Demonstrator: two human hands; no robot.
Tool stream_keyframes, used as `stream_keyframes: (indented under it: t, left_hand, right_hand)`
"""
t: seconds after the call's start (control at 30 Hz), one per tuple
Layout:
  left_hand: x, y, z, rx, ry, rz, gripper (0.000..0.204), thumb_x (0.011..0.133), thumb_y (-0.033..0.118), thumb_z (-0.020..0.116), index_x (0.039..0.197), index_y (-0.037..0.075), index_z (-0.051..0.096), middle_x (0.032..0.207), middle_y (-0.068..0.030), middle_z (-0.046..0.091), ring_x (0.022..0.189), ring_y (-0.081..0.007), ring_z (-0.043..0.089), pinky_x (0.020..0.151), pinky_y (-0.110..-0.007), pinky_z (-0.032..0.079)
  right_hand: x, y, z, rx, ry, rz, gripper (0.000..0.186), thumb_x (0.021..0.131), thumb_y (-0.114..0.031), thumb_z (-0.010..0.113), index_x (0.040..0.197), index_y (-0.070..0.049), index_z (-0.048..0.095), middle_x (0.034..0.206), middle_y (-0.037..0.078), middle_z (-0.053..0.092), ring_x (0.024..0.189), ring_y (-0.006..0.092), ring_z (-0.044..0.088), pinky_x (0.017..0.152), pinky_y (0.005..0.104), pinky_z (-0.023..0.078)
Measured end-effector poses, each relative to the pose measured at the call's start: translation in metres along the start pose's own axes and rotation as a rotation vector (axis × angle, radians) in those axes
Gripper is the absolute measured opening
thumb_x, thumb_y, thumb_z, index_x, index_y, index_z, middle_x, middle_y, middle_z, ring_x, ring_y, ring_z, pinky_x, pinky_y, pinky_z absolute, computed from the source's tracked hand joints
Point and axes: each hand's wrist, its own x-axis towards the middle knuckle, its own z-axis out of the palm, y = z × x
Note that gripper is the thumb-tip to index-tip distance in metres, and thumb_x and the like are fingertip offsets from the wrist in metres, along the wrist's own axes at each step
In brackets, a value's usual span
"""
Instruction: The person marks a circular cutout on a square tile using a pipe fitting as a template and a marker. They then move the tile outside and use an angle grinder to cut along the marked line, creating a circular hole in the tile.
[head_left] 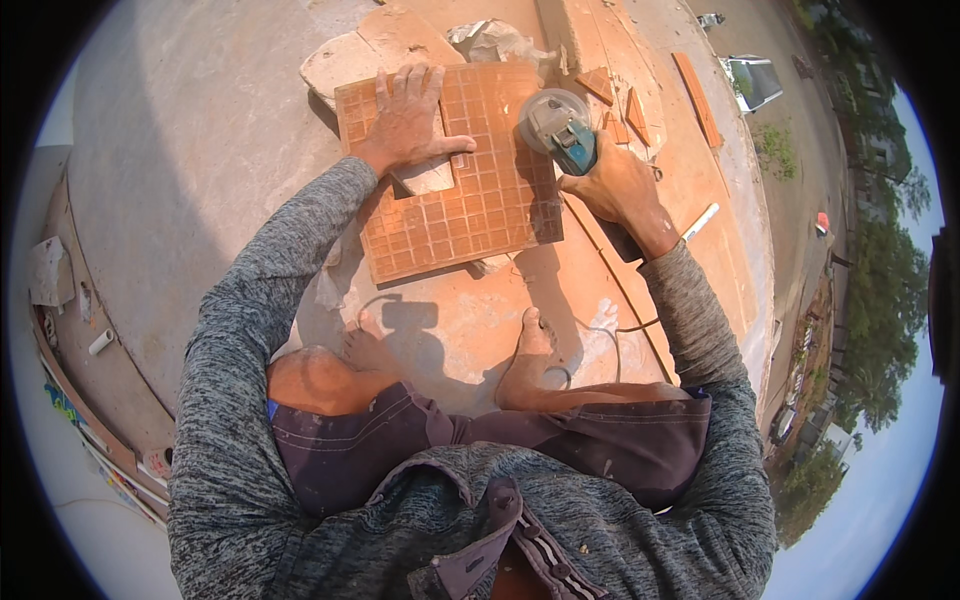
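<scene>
A square terracotta tile (490, 205) with a grid of ridges lies in front of me, propped up off the floor. A rectangular opening is cut through it left of its middle. My left hand (408, 118) rests flat on the tile beside that opening, fingers spread, thumb pointing right. My right hand (622, 185) is closed round the body of a teal angle grinder (573, 145). The grinder's round disc or guard, blurred and pale, sits at the tile's upper right edge; whether it touches the tile I cannot tell.
Broken tile pieces (637, 115) and a long tile strip (697, 100) lie right of the grinder. Behind the tile are a flat slab (375, 50) and a crumpled bag (495, 42). A dark cable (640, 327) runs by my right foot (535, 345). Orange dust coats the floor.
</scene>
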Motion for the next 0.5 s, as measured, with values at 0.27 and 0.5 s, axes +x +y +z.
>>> stream_keyframes:
  t: [0.27,0.5]
  left_hand:
    - [0.001,0.002,-0.003,0.0,-0.018,-0.005,0.129,0.075,0.093,0.059,0.157,-0.003,0.035,0.156,-0.0279,0.035,0.15,-0.0448,0.024,0.121,-0.071,0.006]
    - [0.001,0.002,-0.001,-0.03,0.008,-0.004,0.129,0.075,0.092,0.061,0.157,-0.003,0.036,0.156,-0.0288,0.036,0.15,-0.0454,0.026,0.121,-0.07,0.007]
  right_hand:
    - [-0.003,-0.002,-0.006,0.042,-0.007,0.005,0.062,0.076,-0.038,0.08,0.119,0.001,0.06,0.104,0.025,0.073,0.101,0.0415,0.073,0.089,0.0483,0.057]
    - [-0.004,0.002,-0.011,0.115,-0.026,0.052,0.067,0.074,-0.04,0.081,0.123,0.0,0.062,0.108,0.025,0.074,0.103,0.0407,0.072,0.09,0.0477,0.056]
